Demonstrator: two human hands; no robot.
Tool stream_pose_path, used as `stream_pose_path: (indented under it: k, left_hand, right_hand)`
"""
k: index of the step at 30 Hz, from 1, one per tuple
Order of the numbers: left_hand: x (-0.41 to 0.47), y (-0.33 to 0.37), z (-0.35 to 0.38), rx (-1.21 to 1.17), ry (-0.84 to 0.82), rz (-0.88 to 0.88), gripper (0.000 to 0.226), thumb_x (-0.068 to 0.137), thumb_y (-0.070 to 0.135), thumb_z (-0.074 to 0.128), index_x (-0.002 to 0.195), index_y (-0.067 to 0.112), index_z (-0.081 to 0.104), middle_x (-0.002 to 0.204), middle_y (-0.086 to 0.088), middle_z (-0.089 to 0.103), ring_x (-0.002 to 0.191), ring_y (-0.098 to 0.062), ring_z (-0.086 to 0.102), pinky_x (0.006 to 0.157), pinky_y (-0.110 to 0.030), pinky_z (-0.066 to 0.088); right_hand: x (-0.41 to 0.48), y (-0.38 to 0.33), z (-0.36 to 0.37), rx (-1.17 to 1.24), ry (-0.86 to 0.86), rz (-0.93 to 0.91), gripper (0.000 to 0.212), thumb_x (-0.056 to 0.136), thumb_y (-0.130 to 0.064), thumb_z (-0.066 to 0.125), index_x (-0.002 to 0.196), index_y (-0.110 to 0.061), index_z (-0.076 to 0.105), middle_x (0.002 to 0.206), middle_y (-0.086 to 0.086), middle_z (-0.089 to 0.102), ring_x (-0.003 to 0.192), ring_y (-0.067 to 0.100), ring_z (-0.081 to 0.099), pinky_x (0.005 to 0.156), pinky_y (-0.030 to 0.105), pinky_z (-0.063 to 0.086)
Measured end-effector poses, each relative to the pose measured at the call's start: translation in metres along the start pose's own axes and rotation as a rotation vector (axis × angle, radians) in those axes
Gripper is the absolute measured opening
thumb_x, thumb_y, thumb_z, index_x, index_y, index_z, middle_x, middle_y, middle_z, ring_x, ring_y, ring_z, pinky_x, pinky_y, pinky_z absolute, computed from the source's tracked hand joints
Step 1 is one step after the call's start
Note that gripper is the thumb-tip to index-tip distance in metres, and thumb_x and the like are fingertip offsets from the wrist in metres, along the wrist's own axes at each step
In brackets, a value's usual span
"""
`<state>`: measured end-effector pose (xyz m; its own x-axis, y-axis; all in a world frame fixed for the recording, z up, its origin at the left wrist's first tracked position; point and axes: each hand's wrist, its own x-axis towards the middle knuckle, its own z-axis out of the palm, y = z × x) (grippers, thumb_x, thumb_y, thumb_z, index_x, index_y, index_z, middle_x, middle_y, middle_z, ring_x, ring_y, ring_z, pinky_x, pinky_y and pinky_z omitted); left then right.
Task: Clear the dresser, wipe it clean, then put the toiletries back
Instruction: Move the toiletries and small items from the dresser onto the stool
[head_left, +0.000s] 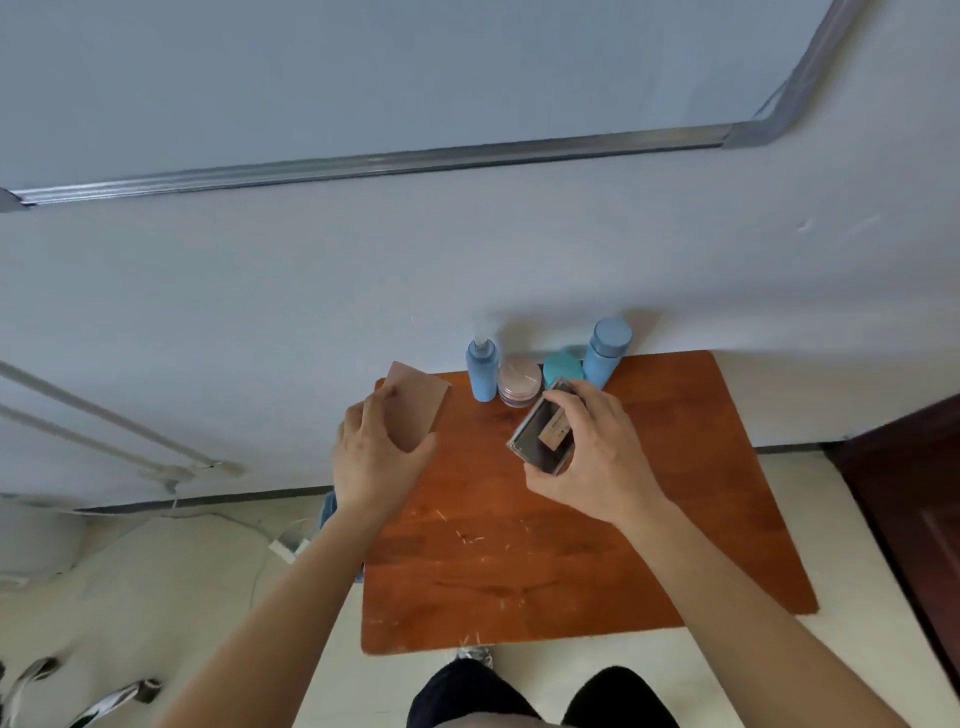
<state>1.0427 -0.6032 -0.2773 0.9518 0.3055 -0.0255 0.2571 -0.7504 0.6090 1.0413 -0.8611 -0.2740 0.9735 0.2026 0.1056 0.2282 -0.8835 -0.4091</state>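
A reddish wooden dresser top (597, 545) stands against the wall. My left hand (374, 457) grips a flat pinkish-brown case (422, 402) over the back left corner. My right hand (597, 457) holds a dark rectangular case with a label (543, 436), tilted, above the top's middle back. Along the wall stand a blue spray bottle (483, 371), a clear pink jar (518, 384), a teal jar (562, 366) and a blue capped bottle (605, 356).
A pale wall with a metal-framed board (415, 156) rises behind. A dark wooden door (914, 493) is at the right. Cables and a white power strip (288, 548) lie on the floor at the left. My knees (540, 696) are below the front edge.
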Motion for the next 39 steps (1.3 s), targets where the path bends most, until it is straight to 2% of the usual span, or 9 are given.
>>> stream_pose_path:
  k: [4, 11, 16, 21, 24, 28, 32, 34, 39]
  left_hand:
    - [0.038, -0.034, 0.022, 0.102, -0.096, -0.029, 0.074, 0.078, 0.053, 0.067, 0.141, 0.029, 0.036, 0.136, -0.003, 0.05, 0.12, -0.025, 0.045, 0.097, -0.046, 0.044]
    - [0.069, -0.071, 0.071, 0.18, -0.284, -0.057, 0.071, 0.083, 0.058, 0.061, 0.142, 0.036, 0.029, 0.136, -0.006, 0.048, 0.122, -0.028, 0.045, 0.09, -0.048, 0.051]
    - [0.086, -0.078, 0.103, 0.274, -0.275, -0.054, 0.064, 0.083, 0.062, 0.058, 0.135, 0.03, 0.04, 0.13, -0.009, 0.046, 0.117, -0.03, 0.043, 0.089, -0.049, 0.049]
    - [0.089, -0.071, 0.116, 0.309, -0.224, -0.032, 0.062, 0.085, 0.064, 0.054, 0.136, 0.031, 0.041, 0.131, -0.01, 0.041, 0.119, -0.03, 0.041, 0.096, -0.048, 0.045]
    - [0.083, -0.07, 0.12, 0.252, -0.238, -0.021, 0.05, 0.094, 0.052, 0.047, 0.139, 0.03, 0.04, 0.132, -0.012, 0.041, 0.12, -0.032, 0.042, 0.091, -0.046, 0.047]
    - [0.073, -0.074, 0.119, 0.276, -0.268, 0.033, 0.05, 0.101, 0.046, 0.039, 0.148, 0.032, 0.032, 0.138, -0.013, 0.039, 0.125, -0.032, 0.038, 0.086, -0.044, 0.048]
    - [0.073, -0.073, 0.11, 0.306, -0.34, 0.047, 0.055, 0.1, 0.051, 0.034, 0.151, 0.035, 0.021, 0.146, -0.013, 0.033, 0.131, -0.034, 0.033, 0.098, -0.051, 0.043]
    - [0.07, -0.065, 0.098, 0.333, -0.315, 0.069, 0.056, 0.1, 0.051, 0.033, 0.151, 0.036, 0.016, 0.153, -0.013, 0.025, 0.139, -0.035, 0.027, 0.106, -0.056, 0.036]
    - [0.061, -0.022, 0.039, 0.364, -0.078, 0.293, 0.055, 0.102, 0.048, 0.03, 0.152, 0.025, 0.022, 0.161, -0.012, 0.014, 0.148, -0.031, 0.009, 0.117, -0.056, 0.019]
  right_hand:
    - [0.014, -0.012, 0.039, -0.003, -0.072, 0.014, 0.084, 0.067, -0.057, 0.071, 0.137, -0.023, 0.041, 0.144, 0.002, 0.039, 0.133, 0.02, 0.035, 0.11, 0.033, 0.034]
    - [0.037, -0.007, 0.102, -0.017, -0.28, 0.009, 0.085, 0.063, -0.055, 0.074, 0.133, -0.019, 0.041, 0.143, 0.005, 0.04, 0.128, 0.025, 0.041, 0.103, 0.036, 0.045]
    - [0.058, -0.004, 0.131, -0.057, -0.356, -0.074, 0.081, 0.063, -0.05, 0.075, 0.13, -0.018, 0.043, 0.143, 0.006, 0.04, 0.129, 0.024, 0.041, 0.105, 0.037, 0.043]
    - [0.07, 0.002, 0.149, -0.06, -0.431, -0.132, 0.081, 0.067, -0.046, 0.076, 0.135, -0.017, 0.042, 0.154, 0.011, 0.032, 0.143, 0.027, 0.029, 0.115, 0.038, 0.028]
    - [0.071, 0.009, 0.155, -0.062, -0.419, -0.149, 0.077, 0.078, -0.043, 0.071, 0.143, -0.018, 0.039, 0.162, 0.011, 0.02, 0.15, 0.025, 0.015, 0.121, 0.039, 0.015]
    - [0.062, 0.012, 0.161, -0.114, -0.395, -0.157, 0.068, 0.093, -0.035, 0.059, 0.151, -0.014, 0.03, 0.163, 0.012, 0.015, 0.152, 0.025, 0.008, 0.122, 0.046, 0.02]
    - [0.057, 0.009, 0.152, -0.108, -0.415, -0.126, 0.072, 0.095, -0.032, 0.059, 0.154, -0.016, 0.021, 0.164, 0.011, 0.012, 0.152, 0.025, 0.008, 0.122, 0.045, 0.021]
    - [0.059, 0.006, 0.133, -0.028, -0.356, -0.057, 0.064, 0.098, -0.033, 0.054, 0.153, -0.018, 0.026, 0.161, 0.007, 0.022, 0.15, 0.022, 0.017, 0.12, 0.042, 0.026]
    - [0.074, 0.002, 0.05, 0.034, 0.028, 0.021, 0.034, 0.103, -0.031, 0.046, 0.133, -0.018, 0.055, 0.136, 0.001, 0.057, 0.126, 0.018, 0.051, 0.1, 0.036, 0.049]
